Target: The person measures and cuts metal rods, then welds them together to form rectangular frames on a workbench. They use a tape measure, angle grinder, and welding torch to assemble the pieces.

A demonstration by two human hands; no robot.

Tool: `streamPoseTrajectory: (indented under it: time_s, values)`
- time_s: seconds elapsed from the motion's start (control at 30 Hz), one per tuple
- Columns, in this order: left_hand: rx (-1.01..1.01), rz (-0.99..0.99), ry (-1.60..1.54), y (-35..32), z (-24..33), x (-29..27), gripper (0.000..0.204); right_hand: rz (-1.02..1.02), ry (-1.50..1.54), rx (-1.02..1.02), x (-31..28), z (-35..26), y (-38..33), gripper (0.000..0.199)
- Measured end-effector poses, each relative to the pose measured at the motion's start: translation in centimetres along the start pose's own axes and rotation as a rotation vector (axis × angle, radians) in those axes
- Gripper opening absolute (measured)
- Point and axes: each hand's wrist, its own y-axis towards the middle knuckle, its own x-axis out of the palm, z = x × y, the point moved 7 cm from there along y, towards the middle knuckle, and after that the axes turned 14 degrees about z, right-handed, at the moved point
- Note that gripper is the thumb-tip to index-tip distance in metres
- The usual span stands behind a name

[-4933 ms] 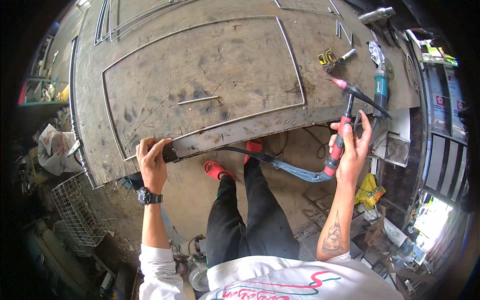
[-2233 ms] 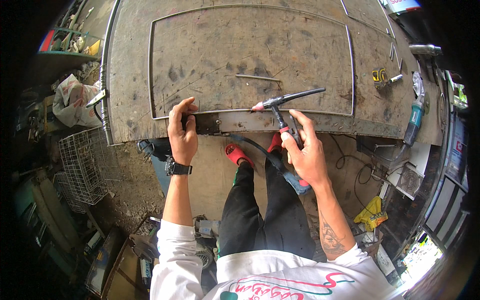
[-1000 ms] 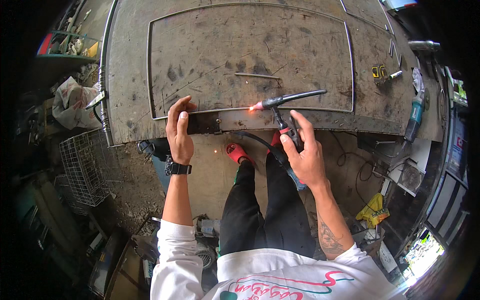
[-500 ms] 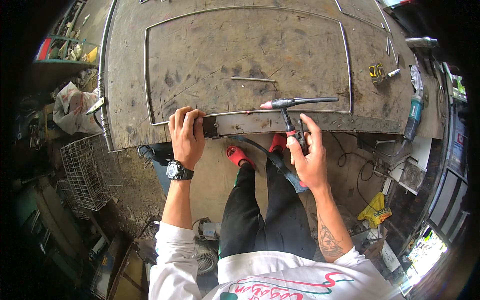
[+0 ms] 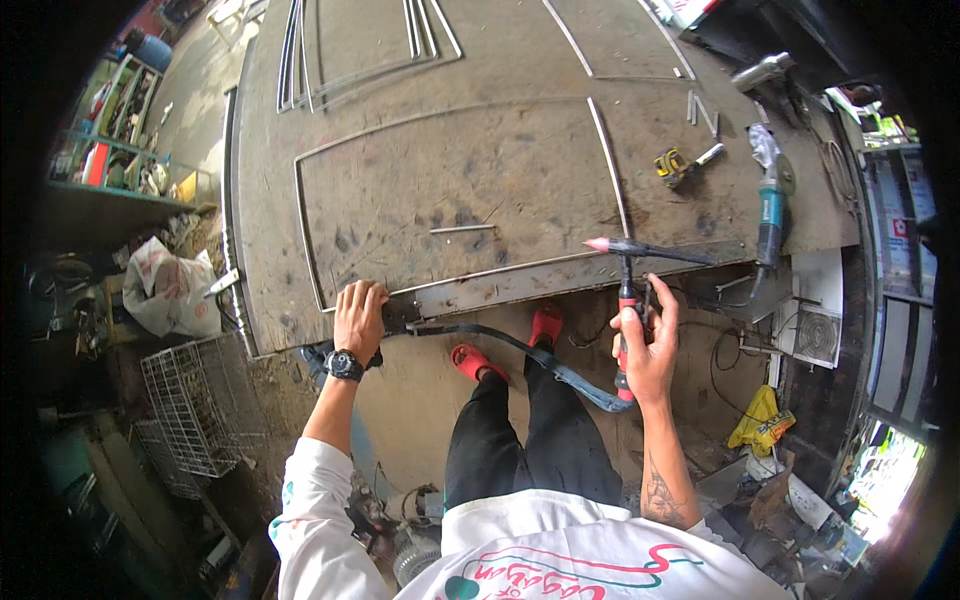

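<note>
My right hand (image 5: 651, 340) is closed around the red and black handle of a welding torch (image 5: 627, 294), held upright past the table's front edge. Its pink nozzle points left, near the front right part of a thin metal rod frame (image 5: 608, 162) lying flat on the table. From the handle's lower end a dark cable (image 5: 500, 342) with a blue sleeve runs left under the edge. My left hand (image 5: 357, 318), a black watch on its wrist, has bent fingers pressed together over the frame's front rod near its left corner. The fingertips' undersides are hidden.
The wooden table (image 5: 400, 200) has a flat metal strip (image 5: 490, 288) along its front edge. On it lie a short rod (image 5: 462, 229), a tape measure (image 5: 672, 168), an angle grinder (image 5: 769, 215) and several longer rods (image 5: 415, 30). A wire cage (image 5: 185, 400) stands at left.
The view has shifted, showing more of the table's far side. My right hand and the torch have moved right, away from the middle of the front rod. My left hand stays near the frame's left corner.
</note>
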Motion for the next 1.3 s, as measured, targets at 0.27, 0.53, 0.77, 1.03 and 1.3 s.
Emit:
streamPoseTrajectory:
  time_s: [0.27,0.53,0.77,1.03,1.3]
  values:
    - [-0.024,-0.05,-0.034,0.0,-1.3,0.3,0.014,0.23,0.008,0.025,-7.0,-4.9,-1.2,0.058]
    - [-0.021,-0.088,0.138,-1.0,-3.5,-0.8,0.013,0.336,0.049,-0.019,-9.8,-7.5,-4.0,0.056]
    - [0.049,-0.111,0.105,-1.4,-3.7,0.7,0.013,0.42,0.083,-0.028,-11.2,-8.2,-5.3,0.058]
    - [0.173,-0.175,0.06,-1.5,-4.2,0.6,0.017,0.469,0.071,-0.041,-11.7,-8.4,-5.7,0.057]
    - [-0.077,-0.002,0.069,-2.3,-2.9,0.0,0.02,0.414,0.032,-0.049,-10.5,-9.3,-4.8,0.055]
